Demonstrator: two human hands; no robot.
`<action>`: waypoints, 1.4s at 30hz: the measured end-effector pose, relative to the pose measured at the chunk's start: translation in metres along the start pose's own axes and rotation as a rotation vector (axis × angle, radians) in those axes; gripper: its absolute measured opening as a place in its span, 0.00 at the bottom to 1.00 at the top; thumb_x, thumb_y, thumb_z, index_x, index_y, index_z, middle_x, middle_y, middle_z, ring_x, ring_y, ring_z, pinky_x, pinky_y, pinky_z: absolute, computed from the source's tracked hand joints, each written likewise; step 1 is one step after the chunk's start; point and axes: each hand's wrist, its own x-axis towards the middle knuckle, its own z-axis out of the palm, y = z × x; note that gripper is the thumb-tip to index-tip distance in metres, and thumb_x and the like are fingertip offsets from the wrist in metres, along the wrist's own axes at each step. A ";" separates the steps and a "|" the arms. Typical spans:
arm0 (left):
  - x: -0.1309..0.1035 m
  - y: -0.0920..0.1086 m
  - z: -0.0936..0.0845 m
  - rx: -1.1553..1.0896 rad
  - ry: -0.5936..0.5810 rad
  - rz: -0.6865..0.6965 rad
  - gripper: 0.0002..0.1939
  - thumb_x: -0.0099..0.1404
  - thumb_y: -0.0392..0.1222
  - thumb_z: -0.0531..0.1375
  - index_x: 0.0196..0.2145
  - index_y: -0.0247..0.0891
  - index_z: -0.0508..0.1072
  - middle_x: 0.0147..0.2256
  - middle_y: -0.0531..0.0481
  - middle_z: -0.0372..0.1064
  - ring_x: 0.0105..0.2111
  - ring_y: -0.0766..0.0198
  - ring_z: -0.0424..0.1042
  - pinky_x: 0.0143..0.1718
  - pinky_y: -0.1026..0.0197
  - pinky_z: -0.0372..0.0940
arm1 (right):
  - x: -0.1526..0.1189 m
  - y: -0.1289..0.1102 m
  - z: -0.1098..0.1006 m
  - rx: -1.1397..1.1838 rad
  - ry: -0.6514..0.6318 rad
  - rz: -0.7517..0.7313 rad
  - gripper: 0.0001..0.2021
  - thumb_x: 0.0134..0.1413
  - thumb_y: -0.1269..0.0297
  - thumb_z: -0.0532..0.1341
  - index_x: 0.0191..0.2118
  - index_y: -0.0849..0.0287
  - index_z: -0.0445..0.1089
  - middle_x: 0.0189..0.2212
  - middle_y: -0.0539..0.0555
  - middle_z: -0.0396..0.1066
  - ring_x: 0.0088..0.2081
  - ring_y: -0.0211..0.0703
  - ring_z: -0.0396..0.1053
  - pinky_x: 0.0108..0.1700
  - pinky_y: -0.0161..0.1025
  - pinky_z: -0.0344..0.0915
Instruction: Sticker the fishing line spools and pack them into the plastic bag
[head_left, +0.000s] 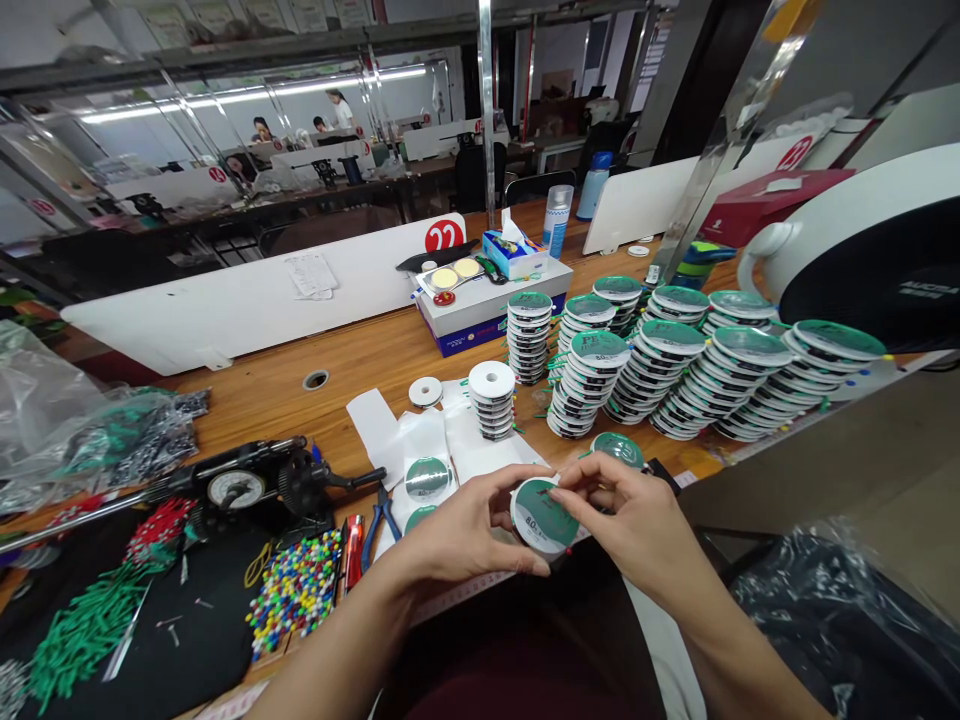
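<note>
Where visible, curled fingers hold spool.

Left hand holding green-labelled spool, right hand touching it, spool stacks beyond

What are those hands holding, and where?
A round white spool with a green-and-white label: the left hand grips its left rim; the right hand has its thumb on the label.

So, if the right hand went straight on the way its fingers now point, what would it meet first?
The right hand would first meet the green-labelled spool, which its fingers seem to touch; beyond it, probably the left hand, though depth is unclear.
</note>
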 end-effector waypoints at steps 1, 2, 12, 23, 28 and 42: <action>0.000 0.001 0.000 0.008 0.000 0.004 0.37 0.54 0.35 0.72 0.60 0.43 0.67 0.56 0.43 0.67 0.54 0.55 0.69 0.58 0.52 0.62 | -0.001 0.000 0.000 -0.020 -0.006 -0.015 0.11 0.56 0.56 0.65 0.33 0.58 0.71 0.29 0.53 0.73 0.29 0.39 0.72 0.31 0.33 0.72; 0.000 0.001 0.001 0.020 0.004 0.010 0.35 0.56 0.37 0.71 0.60 0.42 0.67 0.55 0.43 0.67 0.54 0.55 0.69 0.58 0.53 0.62 | -0.001 0.000 0.001 -0.053 -0.005 -0.042 0.10 0.57 0.57 0.65 0.33 0.58 0.71 0.29 0.52 0.72 0.29 0.39 0.72 0.31 0.33 0.72; -0.001 -0.001 0.002 0.014 0.147 0.026 0.29 0.61 0.42 0.68 0.58 0.40 0.66 0.52 0.45 0.69 0.48 0.61 0.71 0.52 0.60 0.65 | -0.001 0.008 0.005 -0.475 0.350 -0.371 0.12 0.65 0.58 0.59 0.48 0.58 0.70 0.46 0.61 0.71 0.47 0.49 0.71 0.50 0.45 0.68; 0.004 -0.004 0.000 0.086 0.161 0.120 0.19 0.70 0.52 0.60 0.54 0.41 0.66 0.48 0.47 0.67 0.47 0.62 0.68 0.49 0.61 0.63 | -0.013 0.018 0.017 0.212 -0.036 0.146 0.23 0.54 0.52 0.67 0.50 0.59 0.67 0.35 0.54 0.72 0.33 0.40 0.72 0.34 0.35 0.74; 0.016 -0.010 0.010 0.264 0.385 0.139 0.18 0.71 0.56 0.58 0.35 0.37 0.62 0.31 0.54 0.60 0.31 0.69 0.60 0.33 0.67 0.59 | -0.028 0.012 0.016 0.043 -0.087 -0.006 0.15 0.58 0.58 0.65 0.50 0.55 0.73 0.36 0.53 0.73 0.32 0.37 0.71 0.36 0.33 0.73; -0.010 0.006 -0.027 0.414 0.647 0.204 0.18 0.69 0.54 0.58 0.47 0.38 0.71 0.52 0.43 0.65 0.41 0.61 0.73 0.35 0.62 0.73 | 0.030 0.099 -0.076 -0.421 0.332 0.074 0.27 0.55 0.42 0.60 0.48 0.61 0.74 0.37 0.59 0.73 0.28 0.43 0.68 0.36 0.45 0.69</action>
